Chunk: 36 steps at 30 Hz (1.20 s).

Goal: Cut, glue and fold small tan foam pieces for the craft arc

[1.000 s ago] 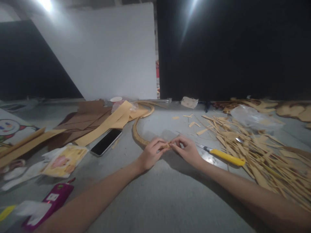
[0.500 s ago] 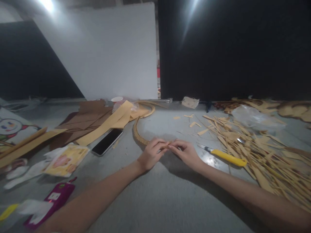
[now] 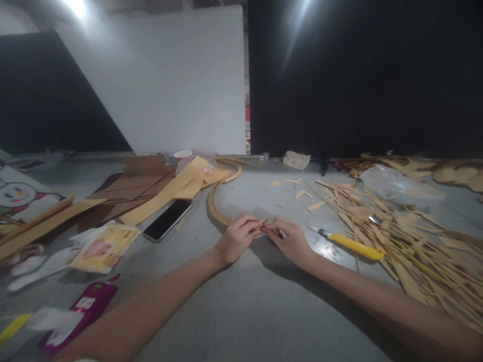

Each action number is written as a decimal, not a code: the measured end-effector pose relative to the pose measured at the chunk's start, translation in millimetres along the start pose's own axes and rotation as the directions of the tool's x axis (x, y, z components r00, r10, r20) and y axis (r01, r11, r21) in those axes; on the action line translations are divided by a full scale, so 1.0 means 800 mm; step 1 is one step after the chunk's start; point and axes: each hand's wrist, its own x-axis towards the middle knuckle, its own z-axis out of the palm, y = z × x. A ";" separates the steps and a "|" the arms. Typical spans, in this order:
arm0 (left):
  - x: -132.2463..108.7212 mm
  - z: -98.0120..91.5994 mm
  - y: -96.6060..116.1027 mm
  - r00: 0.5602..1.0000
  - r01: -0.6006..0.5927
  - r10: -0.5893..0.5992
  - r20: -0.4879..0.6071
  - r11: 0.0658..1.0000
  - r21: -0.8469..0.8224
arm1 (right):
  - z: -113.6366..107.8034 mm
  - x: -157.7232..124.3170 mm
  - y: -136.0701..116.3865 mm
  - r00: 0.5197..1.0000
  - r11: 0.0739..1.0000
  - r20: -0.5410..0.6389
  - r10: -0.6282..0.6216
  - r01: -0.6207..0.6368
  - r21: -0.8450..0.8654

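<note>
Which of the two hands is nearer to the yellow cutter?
The right hand: the yellow cutter lies just right of it, while the left hand is farther away.

Bench (image 3: 154, 261), left side
Smartphone (image 3: 168, 220) lies screen-up near printed tissue pack (image 3: 103, 249); purple power strip (image 3: 94, 301) lies below, partly covered by white sheet (image 3: 60, 324).

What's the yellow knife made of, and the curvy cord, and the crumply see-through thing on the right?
Yellow knife: handle probably plastic, smooth and evenly bright; blade likely metal, thin and gray.
Curvy cord: maybe paper or leather-like strips, matte tan with ridges across it.
Crumply thing: likely thin plastic film, whitish, wrinkled and partly see-through.
</note>
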 end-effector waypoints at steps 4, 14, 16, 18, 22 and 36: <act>-0.001 0.000 -0.002 1.000 -0.002 0.003 0.019 1.000 -0.007 | -0.002 0.005 0.002 0.958 0.949 0.121 0.260 -0.277 0.150; -0.003 0.002 -0.002 0.983 0.088 -0.097 0.157 0.994 0.063 | -0.005 0.014 0.006 0.895 0.876 0.168 0.414 -0.441 0.194; -0.004 0.003 -0.004 0.979 0.125 -0.136 0.154 0.989 0.078 | -0.006 0.015 0.008 0.903 0.890 0.152 0.402 -0.424 0.169; -0.004 0.004 -0.007 0.978 0.161 -0.168 0.126 0.985 0.061 | -0.007 0.015 0.008 0.919 0.911 0.114 0.377 -0.390 0.137; -0.002 0.005 -0.010 0.968 0.227 -0.228 0.104 0.974 0.025 | -0.010 0.013 0.005 0.947 0.942 -0.027 0.321 -0.316 0.111; -0.001 0.001 -0.010 0.985 0.158 -0.157 0.069 0.987 -0.017 | -0.010 0.011 0.003 0.974 0.962 -0.024 0.224 -0.217 0.165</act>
